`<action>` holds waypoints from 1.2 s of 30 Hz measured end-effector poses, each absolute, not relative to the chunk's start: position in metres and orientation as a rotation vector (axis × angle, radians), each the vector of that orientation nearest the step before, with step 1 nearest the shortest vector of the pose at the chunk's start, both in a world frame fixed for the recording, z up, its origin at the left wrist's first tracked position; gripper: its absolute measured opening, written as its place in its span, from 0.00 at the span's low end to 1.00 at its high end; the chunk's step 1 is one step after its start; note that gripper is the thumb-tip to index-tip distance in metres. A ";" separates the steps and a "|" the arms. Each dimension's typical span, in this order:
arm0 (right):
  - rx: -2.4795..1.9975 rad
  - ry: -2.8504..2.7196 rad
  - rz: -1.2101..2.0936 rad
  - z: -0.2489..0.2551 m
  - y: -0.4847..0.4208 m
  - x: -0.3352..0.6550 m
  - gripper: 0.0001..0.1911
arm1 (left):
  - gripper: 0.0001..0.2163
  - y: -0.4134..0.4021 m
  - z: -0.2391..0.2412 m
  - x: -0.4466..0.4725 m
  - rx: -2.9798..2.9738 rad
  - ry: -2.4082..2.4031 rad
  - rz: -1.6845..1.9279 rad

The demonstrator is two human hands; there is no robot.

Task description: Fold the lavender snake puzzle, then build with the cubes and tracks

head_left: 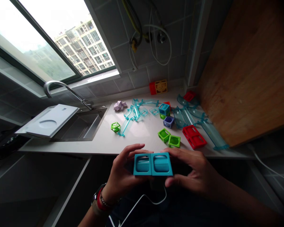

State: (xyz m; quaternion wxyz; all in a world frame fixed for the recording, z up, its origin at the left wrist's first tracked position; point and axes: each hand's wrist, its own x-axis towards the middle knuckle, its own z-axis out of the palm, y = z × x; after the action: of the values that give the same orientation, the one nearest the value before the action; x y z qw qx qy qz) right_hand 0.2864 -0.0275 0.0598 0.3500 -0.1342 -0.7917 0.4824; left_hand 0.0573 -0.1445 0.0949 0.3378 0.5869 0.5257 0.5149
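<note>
Just in front of the counter's edge, a pair of blue hollow toy blocks (152,173) is held side by side. My left hand (123,173) grips the left end, fingers along the top and thumb below. My right hand (194,168) closes on the right end, thumb near the lower corner. The two blocks touch along one side; whether they are locked together I cannot tell. Beyond my hands lie two green hollow blocks (174,141) and a red double block (194,137). A purple block (168,122) sits beside a blue block (164,109) stacked on a green one.
Clear teal track pieces (135,113) spread over the white counter (104,135), with more track (213,134) at right by a wooden board (246,69). A sink (94,126) with a faucet (66,86) is left. A white cable (142,198) hangs below my hands.
</note>
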 end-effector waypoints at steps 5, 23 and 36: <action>-0.353 -2.042 1.262 0.059 -0.027 0.286 0.29 | 0.41 -0.145 0.094 0.057 1.504 1.375 1.328; -0.513 -2.161 1.300 0.060 -0.023 0.282 0.34 | 0.31 -0.135 0.105 0.064 1.838 1.656 0.905; -0.308 -2.175 1.245 0.068 -0.019 0.291 0.32 | 0.24 -0.068 0.117 0.042 1.546 1.160 0.377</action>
State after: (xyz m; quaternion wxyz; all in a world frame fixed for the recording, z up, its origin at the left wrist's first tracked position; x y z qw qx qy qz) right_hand 0.2913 -0.0185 0.0684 0.3033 -0.1164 -0.8209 0.4698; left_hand 0.0425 -0.0676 0.1172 0.5532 0.6540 0.4907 0.1594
